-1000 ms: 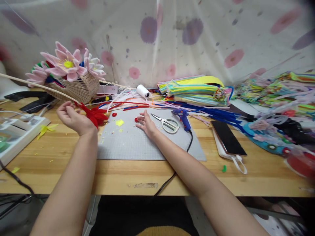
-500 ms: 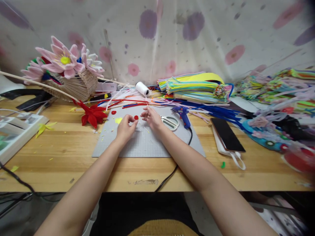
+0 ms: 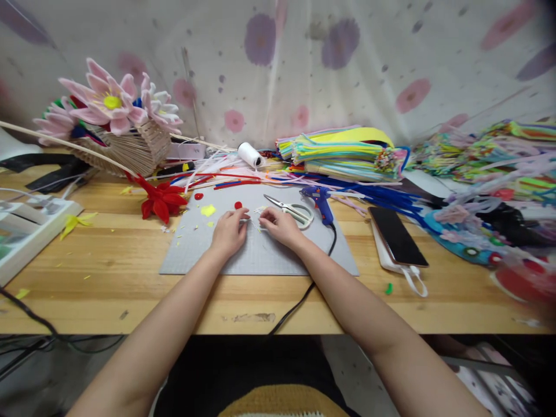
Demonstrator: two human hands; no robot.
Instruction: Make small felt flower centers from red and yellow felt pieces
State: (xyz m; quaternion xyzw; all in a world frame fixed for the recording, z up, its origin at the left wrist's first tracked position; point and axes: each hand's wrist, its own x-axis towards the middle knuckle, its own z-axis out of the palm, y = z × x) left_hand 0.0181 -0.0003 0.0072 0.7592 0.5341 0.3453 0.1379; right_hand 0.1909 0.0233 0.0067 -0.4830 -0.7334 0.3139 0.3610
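Both hands rest over a grey cutting mat (image 3: 191, 255). My left hand (image 3: 229, 233) is beside a small red disc (image 3: 238, 205), its fingers loosely curved, thumb apart, and nothing visible in it. Across a small gap, my right hand (image 3: 280, 226) has its fingers curled together at a little heap of thin white strands (image 3: 258, 214); what is between its fingertips is too small to make out. Just beyond the right hand lie scissors (image 3: 299, 214) with pale handles, blades slightly apart. Left of my left hand are a yellow felt-like piece (image 3: 208, 210) and another red piece (image 3: 198, 196).
A blue glue gun (image 3: 320, 204) lies right of the scissors, its cable running to the table's front edge. A red fuzzy flower (image 3: 160, 198) is left of the mat. Bundled pipe cleaners (image 3: 347, 153) and a thread spool (image 3: 249, 155) line the back. A phone (image 3: 398, 236) lies right.
My right hand has come down and nearer me, its fingers curling inward and uncovering the scissor blades. My left hand has shifted right and lower, away from the yellow piece.
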